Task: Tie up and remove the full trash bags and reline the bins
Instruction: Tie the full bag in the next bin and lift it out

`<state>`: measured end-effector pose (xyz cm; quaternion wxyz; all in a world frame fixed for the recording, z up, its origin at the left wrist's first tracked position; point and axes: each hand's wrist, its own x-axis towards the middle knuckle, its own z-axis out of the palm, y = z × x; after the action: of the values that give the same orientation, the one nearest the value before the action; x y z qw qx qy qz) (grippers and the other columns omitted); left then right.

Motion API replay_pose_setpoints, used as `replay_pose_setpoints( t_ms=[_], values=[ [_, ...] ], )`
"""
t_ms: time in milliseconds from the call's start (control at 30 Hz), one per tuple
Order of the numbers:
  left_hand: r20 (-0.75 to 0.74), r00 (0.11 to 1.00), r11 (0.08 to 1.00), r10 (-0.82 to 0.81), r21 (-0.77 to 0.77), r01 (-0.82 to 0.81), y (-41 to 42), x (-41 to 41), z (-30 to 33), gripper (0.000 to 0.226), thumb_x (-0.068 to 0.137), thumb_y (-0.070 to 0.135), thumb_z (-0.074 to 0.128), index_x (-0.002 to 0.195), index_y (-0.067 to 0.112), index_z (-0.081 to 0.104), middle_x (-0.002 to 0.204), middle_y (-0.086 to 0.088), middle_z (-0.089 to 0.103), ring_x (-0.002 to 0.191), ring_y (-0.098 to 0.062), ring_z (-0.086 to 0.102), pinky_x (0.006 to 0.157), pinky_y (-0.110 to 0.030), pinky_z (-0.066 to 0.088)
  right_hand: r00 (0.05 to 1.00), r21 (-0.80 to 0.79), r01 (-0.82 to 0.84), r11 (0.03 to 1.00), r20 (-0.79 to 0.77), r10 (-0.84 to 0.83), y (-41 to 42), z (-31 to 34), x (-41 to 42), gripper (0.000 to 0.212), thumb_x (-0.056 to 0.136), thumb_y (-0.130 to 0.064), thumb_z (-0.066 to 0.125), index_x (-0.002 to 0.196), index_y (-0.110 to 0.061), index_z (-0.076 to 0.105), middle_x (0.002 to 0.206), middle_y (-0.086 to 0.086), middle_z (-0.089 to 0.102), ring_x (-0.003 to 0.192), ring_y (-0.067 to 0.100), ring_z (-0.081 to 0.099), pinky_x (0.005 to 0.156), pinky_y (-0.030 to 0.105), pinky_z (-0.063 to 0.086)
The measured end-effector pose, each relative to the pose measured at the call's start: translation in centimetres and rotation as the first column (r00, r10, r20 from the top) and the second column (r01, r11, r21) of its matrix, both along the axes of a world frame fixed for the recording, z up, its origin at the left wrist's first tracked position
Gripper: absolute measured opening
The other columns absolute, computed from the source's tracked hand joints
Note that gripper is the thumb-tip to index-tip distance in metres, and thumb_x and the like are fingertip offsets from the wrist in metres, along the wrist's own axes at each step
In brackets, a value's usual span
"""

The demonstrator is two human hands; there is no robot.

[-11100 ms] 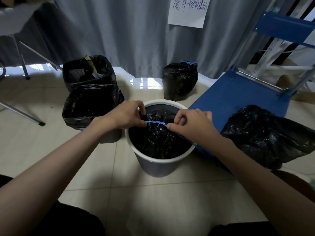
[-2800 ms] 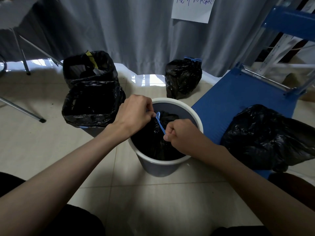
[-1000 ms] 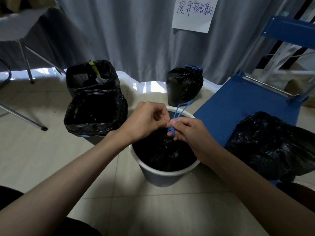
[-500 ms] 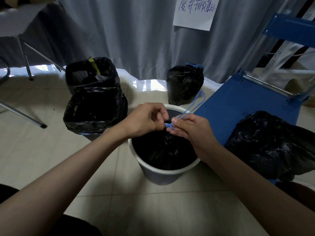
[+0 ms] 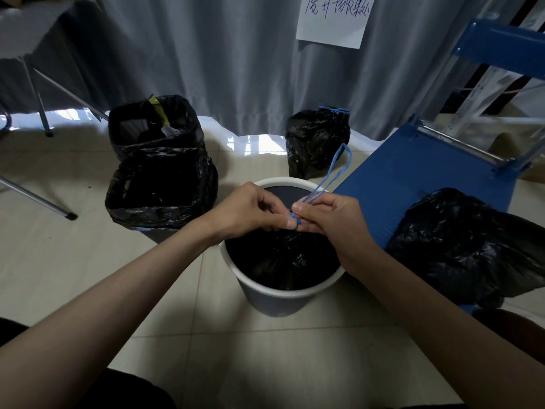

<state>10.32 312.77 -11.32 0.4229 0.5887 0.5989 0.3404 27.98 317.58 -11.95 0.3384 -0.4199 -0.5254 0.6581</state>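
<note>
Drawstring (image 5: 330,178) loop raised; both hands pinch.

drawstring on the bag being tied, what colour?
Blue: the drawstring loops up from both hands over the black bag. Head view.

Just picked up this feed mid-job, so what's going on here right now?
A person is tying the blue drawstring of the black trash bag that sits in the white bin. The left hand and right hand both pinch the cord at the knot, with a loop sticking up. The bag is not lifted out yet. One tied bag stands by the curtain.
</note>
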Motion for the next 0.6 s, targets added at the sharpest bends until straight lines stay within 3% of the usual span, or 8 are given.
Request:
replay_pose_setpoints(
  t_ms=[100, 267, 467, 600],
  values=[
    [-0.032, 0.998, 0.998, 0.059, 0.003, -0.059, 0.1, 0.3, -0.4, 0.009, 0.073, 0.013, 0.085, 0.076, 0.009, 0.077, 0.071, -0.019, 0.071, 0.064, -0.013, 0.057, 0.065, -0.025, 0.048, 0.999, 0.029, -0.023, 0.999, 0.042, 0.021, 0.0, -0.2, -0.1, 0.013, 0.088, 0.000, 0.068, 0.096, 0.011, 0.068, 0.077, 0.020, 0.071, 0.061, 0.016, 0.069, 0.060, 0.021, 0.058],
    [-0.117, 0.989, 0.996, 0.088, 0.038, -0.084, 0.3, 0.1, -0.1, 0.014, 0.070, 0.018, 0.088, 0.073, 0.011, 0.076, 0.063, 0.000, 0.069, 0.058, -0.005, 0.056, 0.063, -0.021, 0.045, 0.992, 0.112, 0.000, 0.994, 0.122, -0.014, 0.3, -1.2, -0.2, 0.016, 0.094, -0.011, 0.063, 0.092, 0.004, 0.069, 0.080, 0.020, 0.072, 0.061, 0.015, 0.068, 0.056, 0.021, 0.055],
    [-0.409, 0.909, 0.929, 0.077, 0.360, 0.083, 0.2, 0.8, -0.4, 0.023, 0.070, 0.027, 0.088, 0.066, 0.018, 0.068, 0.072, 0.006, 0.063, 0.066, -0.011, 0.060, 0.065, -0.034, 0.051, 0.991, 0.065, 0.031, 0.997, 0.128, -0.039, 0.3, -1.5, -0.2, 0.019, 0.099, -0.013, 0.056, 0.092, 0.002, 0.066, 0.078, 0.020, 0.065, 0.057, 0.013, 0.064, 0.049, 0.020, 0.044],
    [-0.457, 0.888, 0.836, 0.060, 0.509, 0.205, -0.2, 1.1, -0.9, 0.024, 0.079, 0.019, 0.079, 0.068, 0.017, 0.058, 0.088, 0.004, 0.060, 0.076, -0.013, 0.059, 0.068, -0.037, 0.050, 0.989, 0.006, 0.057, 0.998, 0.138, -0.057, 0.6, -1.7, -0.2, 0.024, 0.097, -0.014, 0.059, 0.096, 0.009, 0.066, 0.079, 0.024, 0.065, 0.056, 0.014, 0.064, 0.050, 0.022, 0.046]
  ],
)
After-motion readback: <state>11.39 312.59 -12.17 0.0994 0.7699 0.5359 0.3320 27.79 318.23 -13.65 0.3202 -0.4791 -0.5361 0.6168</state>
